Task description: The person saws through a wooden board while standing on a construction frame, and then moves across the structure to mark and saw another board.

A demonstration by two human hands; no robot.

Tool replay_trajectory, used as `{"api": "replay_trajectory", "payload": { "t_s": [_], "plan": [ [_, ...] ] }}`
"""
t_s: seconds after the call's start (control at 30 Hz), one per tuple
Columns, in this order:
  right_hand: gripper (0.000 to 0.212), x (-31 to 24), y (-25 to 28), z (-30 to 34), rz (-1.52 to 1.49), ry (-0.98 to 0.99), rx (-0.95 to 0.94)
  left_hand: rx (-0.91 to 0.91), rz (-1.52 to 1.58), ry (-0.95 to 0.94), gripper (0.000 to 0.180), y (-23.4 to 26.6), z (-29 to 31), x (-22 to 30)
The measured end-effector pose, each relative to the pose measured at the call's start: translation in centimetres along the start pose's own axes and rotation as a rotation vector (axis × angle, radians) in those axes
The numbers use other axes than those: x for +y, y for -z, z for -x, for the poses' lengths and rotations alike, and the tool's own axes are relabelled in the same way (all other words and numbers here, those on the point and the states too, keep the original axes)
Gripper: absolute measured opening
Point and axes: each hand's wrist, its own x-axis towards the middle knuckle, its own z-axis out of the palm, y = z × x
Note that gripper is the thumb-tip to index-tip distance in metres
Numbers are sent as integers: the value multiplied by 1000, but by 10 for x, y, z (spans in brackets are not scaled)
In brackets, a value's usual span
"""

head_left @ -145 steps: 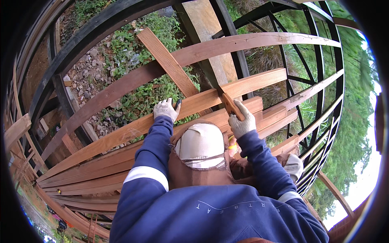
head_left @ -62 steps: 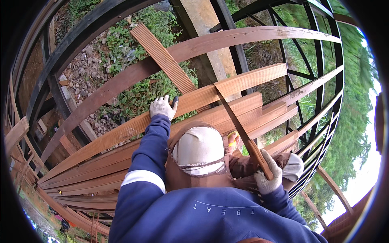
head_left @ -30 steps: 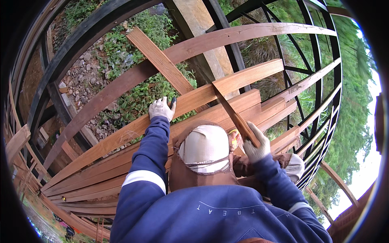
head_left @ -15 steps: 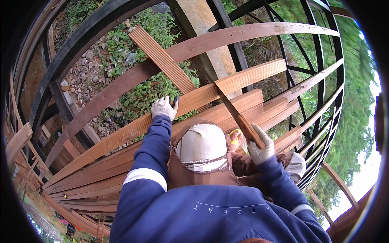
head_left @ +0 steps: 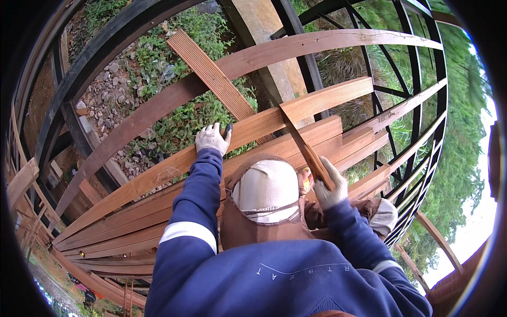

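Observation:
My left hand (head_left: 212,138), in a pale work glove, presses on a long reddish-brown board (head_left: 248,132), its fingers curled over the far edge. To the right, my gloved right hand (head_left: 331,185) is closed around the wooden handle of a handsaw (head_left: 302,141). The saw's blade crosses the near edge of that board at a slant, and its lower part is hidden below the wood. My bent knee (head_left: 266,190), in brown cloth with a white patch, is close to the board between my arms.
Several more boards (head_left: 317,134) lie stacked beside the one under the saw. A grooved plank (head_left: 208,68) and a long curved-looking beam (head_left: 158,108) cross beyond it. Dark metal framing (head_left: 63,100) surrounds open gaps over rubble (head_left: 108,95) and plants. Another knee (head_left: 384,215) shows at right.
My right hand has moved slightly forward and left with the saw, whose handle now sits closer to the board. My left hand has stayed nearly in place.

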Motion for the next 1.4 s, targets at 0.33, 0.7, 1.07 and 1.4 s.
{"api": "replay_trajectory", "payload": {
  "t_s": [0.33, 0.7, 1.07, 1.4],
  "plan": [
    [54, -27, 79, 83, 94, -14, -82, 43, 4, 35, 51, 3, 4, -9],
    [50, 10, -53, -76, -85, -79, 34, -89, -1, 12, 59, 3, 4, -5],
    [53, 22, -36, -63, -103, -54, 44, -115, 28, 25, 58, 17, -5, 10],
    [61, -41, 99, 86, 106, -101, -178, -43, 14, 60, 53, 9, 2, -5]
  ]
}}
